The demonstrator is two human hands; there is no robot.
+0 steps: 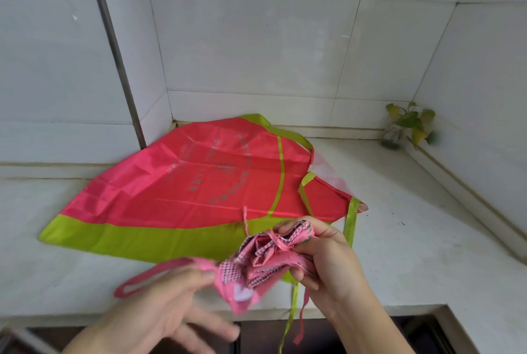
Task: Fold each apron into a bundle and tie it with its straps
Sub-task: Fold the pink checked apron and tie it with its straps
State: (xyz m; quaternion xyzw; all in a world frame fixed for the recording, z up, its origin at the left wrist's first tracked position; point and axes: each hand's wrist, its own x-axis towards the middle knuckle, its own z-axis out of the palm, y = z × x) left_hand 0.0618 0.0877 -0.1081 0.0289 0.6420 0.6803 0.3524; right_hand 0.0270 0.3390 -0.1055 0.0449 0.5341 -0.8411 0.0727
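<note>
1. Head view: a pale stone kitchen counter (399,239) is seen from above, set into a corner of white tiled walls (256,39).
2. A large red apron of shiny fabric with lime-green borders (185,182) is spread flat on the counter, unfolded; its green straps (350,222) trail toward the front edge, and one hangs over it.
3. A small pink checked cloth apron, folded into a bundle (268,256), is held above the counter's front edge, just in front of the red apron.
4. The right hand (328,256) is clamped round the bundle's right side, fingers curled over its folds.
5. The left hand (171,305) is blurred; a pink strap loop (148,276) appears to be pinched at its fingertips beside the bundle, while the other fingers are spread loosely. The hands are set apart, joined only by cloth.
6. A thin pink strap end (301,319) dangles below the right hand, and another short end sticks up above the bundle.
7. A small leafy plant in a glass jar (399,131) stands in the far right corner.
8. The step in hand is judged to be the tying of the pink bundle with its own straps.
9. For the next move, the strap would likely need to be drawn tight round the bundle and knotted while the folds are kept pinned; the red apron is not yet folded.
</note>
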